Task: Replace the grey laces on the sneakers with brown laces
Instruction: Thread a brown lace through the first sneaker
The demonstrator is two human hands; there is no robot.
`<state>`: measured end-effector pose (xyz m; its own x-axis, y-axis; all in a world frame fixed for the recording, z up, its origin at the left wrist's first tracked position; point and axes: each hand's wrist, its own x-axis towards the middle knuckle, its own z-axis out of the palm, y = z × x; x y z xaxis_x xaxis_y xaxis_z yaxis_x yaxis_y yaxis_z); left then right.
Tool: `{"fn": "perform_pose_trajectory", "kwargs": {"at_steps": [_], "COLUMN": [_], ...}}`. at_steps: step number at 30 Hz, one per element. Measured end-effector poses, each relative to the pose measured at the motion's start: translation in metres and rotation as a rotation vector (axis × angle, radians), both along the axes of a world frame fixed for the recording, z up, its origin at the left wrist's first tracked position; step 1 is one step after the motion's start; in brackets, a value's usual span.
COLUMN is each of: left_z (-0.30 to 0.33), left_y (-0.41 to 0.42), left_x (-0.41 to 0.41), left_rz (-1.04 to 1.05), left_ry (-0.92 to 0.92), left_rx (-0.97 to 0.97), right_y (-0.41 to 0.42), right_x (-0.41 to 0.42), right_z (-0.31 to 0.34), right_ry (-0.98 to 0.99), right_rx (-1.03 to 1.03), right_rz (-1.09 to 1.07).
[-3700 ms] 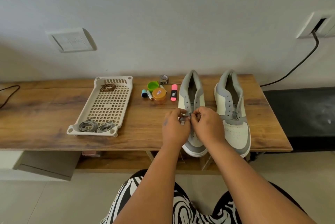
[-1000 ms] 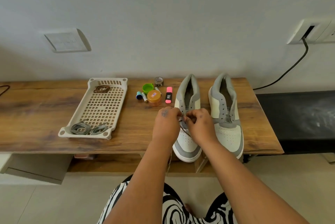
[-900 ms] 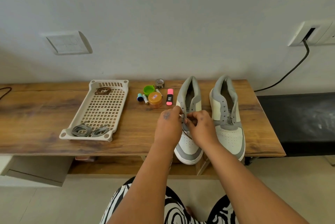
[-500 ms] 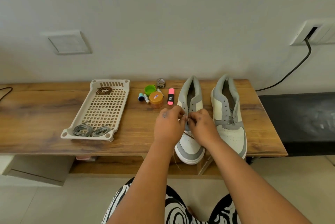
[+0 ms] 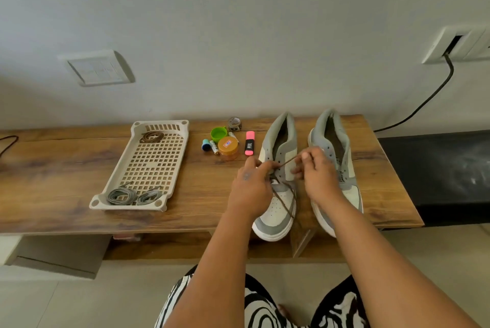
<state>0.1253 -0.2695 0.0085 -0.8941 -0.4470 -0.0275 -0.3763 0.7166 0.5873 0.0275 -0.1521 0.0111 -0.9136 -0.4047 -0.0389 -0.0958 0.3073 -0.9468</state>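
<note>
your left hand (image 5: pixel 249 184) and right hand (image 5: pixel 316 173) each pinch the thin brown lace (image 5: pixel 287 161) above the left grey-and-white leather sneaker (image 5: pixel 278 211); fingers curled

right sneaker (image 5: pixel 334 142) midsection behind right hand (image 5: pixel 319 177) — jar label (image 5: pixel 228 144) unreadable

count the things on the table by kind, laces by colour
sneakers: 2
brown laces: 2
grey lace bundles: 2
tray: 1
pink highlighter: 1
orange-lidded jar: 1
green cap: 1
other small items: 3
total: 13
</note>
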Motion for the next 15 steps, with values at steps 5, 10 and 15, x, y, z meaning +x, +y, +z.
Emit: {"fn": "perform_pose_trajectory", "kwargs": {"at_steps": [5,10,15], "left_z": [0.000,-0.001,-0.005], "left_y": [-0.005,-0.007,-0.009], "left_x": [0.002,0.003,0.005], "left_rz": [0.023,0.034,0.044], "left_ry": [0.086,0.099,0.109], "left_rx": [0.147,0.160,0.184], "right_y": [0.013,0.020,0.017], "right_x": [-0.015,-0.011,-0.009], "right_z": [0.033,0.019,0.012], "right_ry": [-0.718,0.230,0.356], "right_rx": [-0.907,0.335,0.571], "right_rz": [-0.260,0.179,0.324]}}
